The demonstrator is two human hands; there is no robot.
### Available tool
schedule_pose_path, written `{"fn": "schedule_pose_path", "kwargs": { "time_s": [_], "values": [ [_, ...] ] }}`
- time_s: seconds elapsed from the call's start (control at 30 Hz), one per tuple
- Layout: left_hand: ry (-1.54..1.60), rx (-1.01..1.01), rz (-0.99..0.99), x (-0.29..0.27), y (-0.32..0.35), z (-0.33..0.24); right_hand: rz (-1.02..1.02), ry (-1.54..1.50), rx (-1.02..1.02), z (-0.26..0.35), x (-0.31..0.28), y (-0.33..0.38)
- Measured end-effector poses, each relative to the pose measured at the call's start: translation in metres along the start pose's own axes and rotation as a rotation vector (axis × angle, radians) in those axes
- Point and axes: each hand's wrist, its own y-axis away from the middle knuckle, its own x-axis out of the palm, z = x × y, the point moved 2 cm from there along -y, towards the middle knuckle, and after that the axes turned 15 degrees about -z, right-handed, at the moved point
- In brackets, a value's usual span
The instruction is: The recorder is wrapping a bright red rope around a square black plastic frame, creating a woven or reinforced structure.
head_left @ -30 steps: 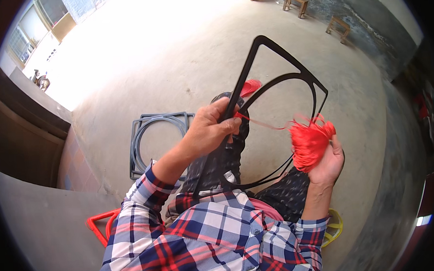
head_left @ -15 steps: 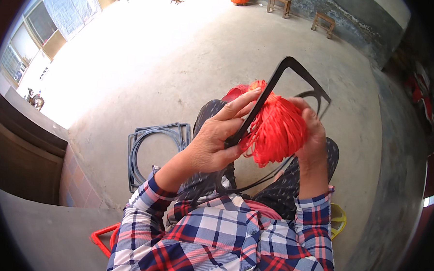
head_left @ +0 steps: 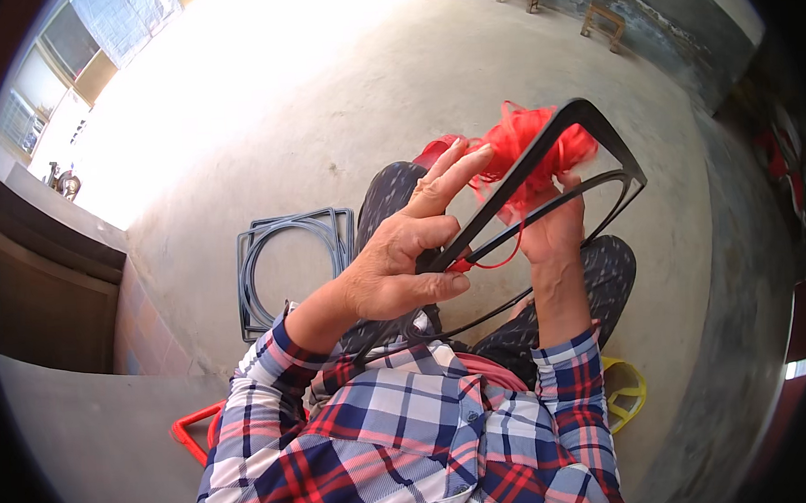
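My left hand [head_left: 399, 256] grips one side of a black frame [head_left: 586, 118] between its thumb and lower fingers, while its upper fingers stretch out apart. The frame is tilted above my lap, with a curved ring inside its angular outline. Past the bar, my right hand [head_left: 551, 232] holds a loose bundle of red plastic strands [head_left: 520, 143]; its fingertips are partly hidden by the frame and the strands. One red strand hangs in a loop from the bundle toward the bar beside my left thumb, where a bit of red wraps it.
Stacked grey frames with rings [head_left: 250, 249] lie on the concrete floor [head_left: 326, 138] to my left. A red frame [head_left: 188, 432] is by my left elbow and a yellow one [head_left: 627, 394] by my right. Low wooden stools [head_left: 603, 27] stand along the far wall.
My right hand and the red bundle have moved up and away from me, and the bundle has spread looser. The black frame has shifted slightly right. My left fingers have spread wider.
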Motion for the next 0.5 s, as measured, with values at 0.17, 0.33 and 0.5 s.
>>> {"fn": "schedule_pose_path", "kwargs": {
  "time_s": [0.17,0.33,0.5],
  "values": [
    [0.016,-0.153,-0.192,-0.012,0.015,0.023,0.188,0.028,-0.172,0.018,-0.021,0.046],
    [0.378,-0.637,-0.270,-0.025,0.022,0.035,0.756,0.087,-0.129,0.030,0.018,0.111],
    [0.378,-0.573,-0.302,-0.032,0.018,0.034,1.056,0.468,-0.142,0.012,0.022,0.128]
  ]
}}
